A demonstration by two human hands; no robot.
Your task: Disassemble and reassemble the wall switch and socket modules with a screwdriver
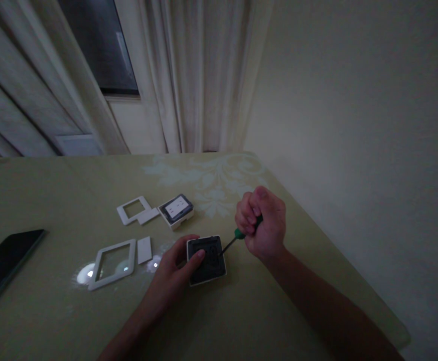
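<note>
My left hand [183, 260] grips a square switch box [207, 273] with a white rim and a dark inside, its thumb pressed on the dark face. In my right fist [262, 220] is a screwdriver [238, 234] with a green and black handle. Its shaft slants down to the left, and the tip meets the right side of the dark face. Whether the tip sits in a screw is too dim to tell. Beyond the left hand lies a wall socket [176, 208] with a white face and a dark surround on a white base.
Left of the socket lie a white frame [123, 215] and a small white plate [148, 216]. Nearer are a larger white frame [131, 258] and another white plate [144, 249]. A dark flat device [6, 263] rests at the far left. A wall [373, 175] borders the table's right side.
</note>
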